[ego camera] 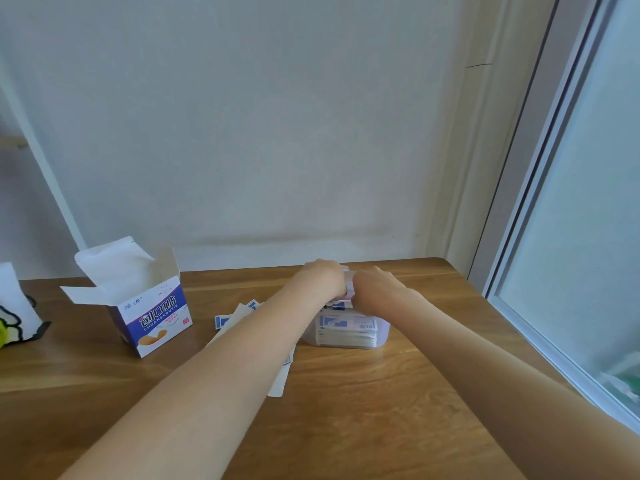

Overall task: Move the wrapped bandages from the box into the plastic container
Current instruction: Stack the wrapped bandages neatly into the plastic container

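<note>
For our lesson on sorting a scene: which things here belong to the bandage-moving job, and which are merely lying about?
Part of the job:
- open bandage box
- plastic container, already holding bandages
- loose wrapped bandages on the table
- left hand and right hand, both over the container

Lying about:
- white and green object at the table's left edge

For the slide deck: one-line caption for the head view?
Left hand and right hand grip wrapped bandages above clear plastic container; opened blue-white cardboard box stands left.
</note>
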A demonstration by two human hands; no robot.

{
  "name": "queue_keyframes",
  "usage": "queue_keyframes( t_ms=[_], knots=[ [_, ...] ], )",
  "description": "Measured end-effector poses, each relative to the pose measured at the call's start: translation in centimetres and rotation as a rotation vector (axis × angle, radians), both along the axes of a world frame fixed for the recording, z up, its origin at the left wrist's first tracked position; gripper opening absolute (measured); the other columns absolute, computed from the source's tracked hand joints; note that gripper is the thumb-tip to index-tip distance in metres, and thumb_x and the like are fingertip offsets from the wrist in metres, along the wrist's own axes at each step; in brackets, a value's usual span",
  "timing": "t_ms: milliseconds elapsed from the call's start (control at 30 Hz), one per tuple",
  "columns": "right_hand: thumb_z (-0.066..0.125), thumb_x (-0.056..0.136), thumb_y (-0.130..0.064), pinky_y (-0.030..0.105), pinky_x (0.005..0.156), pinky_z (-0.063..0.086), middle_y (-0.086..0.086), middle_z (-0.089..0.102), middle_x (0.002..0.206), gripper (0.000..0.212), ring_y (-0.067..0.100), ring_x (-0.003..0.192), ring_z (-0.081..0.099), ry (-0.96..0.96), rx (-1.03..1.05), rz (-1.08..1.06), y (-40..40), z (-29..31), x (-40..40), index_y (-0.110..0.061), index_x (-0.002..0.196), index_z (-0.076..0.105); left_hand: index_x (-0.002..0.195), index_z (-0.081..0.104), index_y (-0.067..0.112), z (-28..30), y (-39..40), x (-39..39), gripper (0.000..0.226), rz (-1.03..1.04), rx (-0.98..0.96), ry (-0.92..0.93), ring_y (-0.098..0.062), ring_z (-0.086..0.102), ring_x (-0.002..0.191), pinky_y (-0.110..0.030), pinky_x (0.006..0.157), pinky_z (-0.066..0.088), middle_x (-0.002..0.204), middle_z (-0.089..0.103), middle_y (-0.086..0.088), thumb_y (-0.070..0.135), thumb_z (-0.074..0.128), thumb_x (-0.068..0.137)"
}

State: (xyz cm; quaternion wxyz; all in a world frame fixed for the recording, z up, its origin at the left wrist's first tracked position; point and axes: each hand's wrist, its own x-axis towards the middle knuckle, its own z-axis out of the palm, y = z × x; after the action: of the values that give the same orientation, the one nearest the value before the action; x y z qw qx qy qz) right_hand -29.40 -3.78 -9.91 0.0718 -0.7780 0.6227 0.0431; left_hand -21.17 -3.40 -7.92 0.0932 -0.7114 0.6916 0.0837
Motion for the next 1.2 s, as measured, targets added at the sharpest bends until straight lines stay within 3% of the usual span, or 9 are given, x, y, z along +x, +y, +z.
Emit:
queue_keyframes(
  t_ms=[133, 233, 400, 733, 833, 900, 967, 1067, 1200],
  knots=[
    [0.041, 0.097, -0.018, 0.022, 0.077, 0.034, 0.002, 0.046, 0.083, 0.038, 0.016, 0.089, 0.044, 0.063, 0.164, -0.076, -0.5, 0.3, 0.9, -0.012, 0.134, 0.038, 0.143, 0.026, 0.014, -0.5, -0.5, -0.8, 0.048, 0.024, 0.188, -0.058, -0.027, 0.049, 0.115, -0.034, 0.100, 0.040, 0.132, 0.047, -0.016, 0.021, 0.042, 0.099],
    [0.039, 0.098, -0.017, 0.019, 0.084, 0.040, 0.002, 0.041, 0.072, 0.049, 0.014, 0.091, 0.046, 0.070, 0.245, -0.147, -0.8, 0.2, 1.2, -0.013, 0.144, 0.023, 0.145, 0.023, 0.011, -0.8, -0.5, -0.9, 0.049, 0.035, 0.230, -0.096, -0.029, 0.039, 0.131, -0.035, 0.108, 0.033, 0.145, 0.034, -0.015, 0.021, 0.039, 0.099],
    [0.039, 0.099, -0.021, 0.022, 0.100, 0.039, 0.004, 0.051, 0.087, 0.050, 0.016, 0.093, 0.044, 0.045, 0.223, -0.134, -0.9, 0.3, 0.8, -0.010, 0.145, 0.022, 0.140, 0.030, 0.013, -1.4, -1.0, -0.7, 0.043, 0.046, 0.243, -0.091, -0.025, 0.047, 0.122, -0.029, 0.097, 0.040, 0.135, 0.045, -0.012, 0.020, 0.039, 0.099],
    [0.039, 0.098, -0.024, 0.023, 0.085, 0.037, 0.000, 0.038, 0.070, 0.042, 0.016, 0.091, 0.043, 0.140, 0.185, -0.053, -3.0, -0.9, 0.7, -0.013, 0.138, 0.035, 0.142, 0.029, 0.014, -2.5, -2.2, -1.0, 0.044, -0.009, 0.242, -0.138, -0.025, 0.047, 0.122, -0.028, 0.093, 0.039, 0.134, 0.047, -0.009, 0.018, 0.037, 0.099],
    [0.040, 0.097, -0.025, 0.023, 0.083, 0.037, 0.000, 0.048, 0.082, 0.051, 0.018, 0.091, 0.043, 0.123, 0.193, -0.058, -3.4, -0.9, 0.7, -0.015, 0.144, 0.025, 0.133, 0.040, 0.018, -2.6, -2.8, -0.9, 0.035, -0.011, 0.240, -0.124, -0.021, 0.048, 0.104, -0.025, 0.083, 0.037, 0.111, 0.056, -0.004, 0.020, 0.038, 0.098],
    [0.045, 0.094, -0.028, 0.025, 0.078, 0.035, 0.003, 0.056, 0.110, 0.056, 0.020, 0.096, 0.048, 0.101, 0.201, -0.072, -3.2, -0.5, 0.7, -0.020, 0.145, 0.022, 0.133, 0.037, 0.023, -2.3, -3.0, -1.1, 0.034, -0.005, 0.176, -0.084, -0.021, 0.048, 0.103, -0.025, 0.082, 0.035, 0.101, 0.055, -0.002, 0.020, 0.038, 0.098],
    [0.044, 0.094, -0.017, 0.028, 0.076, 0.038, 0.007, 0.056, 0.124, 0.042, 0.023, 0.101, 0.055, 0.113, 0.123, -0.036, -2.3, 0.4, 0.6, -0.016, 0.135, 0.040, 0.135, 0.042, 0.017, -1.3, -2.4, -1.2, 0.039, -0.014, 0.042, -0.052, -0.024, 0.052, 0.115, -0.030, 0.087, 0.041, 0.123, 0.055, -0.006, 0.017, 0.044, 0.096],
    [0.043, 0.093, -0.010, 0.032, 0.082, 0.046, 0.013, 0.059, 0.123, 0.030, 0.030, 0.111, 0.058, 0.039, -0.083, 0.023, -0.2, 2.4, 0.7, -0.005, 0.120, 0.055, 0.115, 0.060, 0.007, 0.6, -0.5, 0.0, 0.027, -0.060, -0.237, -0.011, -0.029, 0.056, 0.113, -0.032, 0.086, 0.044, 0.122, 0.059, -0.011, 0.010, 0.049, 0.091],
    [0.043, 0.090, -0.010, 0.029, 0.073, 0.044, 0.018, 0.063, 0.108, 0.020, 0.034, 0.103, 0.061, -0.197, -0.190, 0.155, 3.5, 3.4, 2.8, -0.003, 0.100, 0.060, 0.097, 0.065, 0.011, 0.8, 2.3, 4.8, 0.021, -0.121, -0.459, 0.055, -0.034, 0.060, 0.099, -0.030, 0.067, 0.038, 0.103, 0.065, -0.014, 0.008, 0.049, 0.084]
  ],
)
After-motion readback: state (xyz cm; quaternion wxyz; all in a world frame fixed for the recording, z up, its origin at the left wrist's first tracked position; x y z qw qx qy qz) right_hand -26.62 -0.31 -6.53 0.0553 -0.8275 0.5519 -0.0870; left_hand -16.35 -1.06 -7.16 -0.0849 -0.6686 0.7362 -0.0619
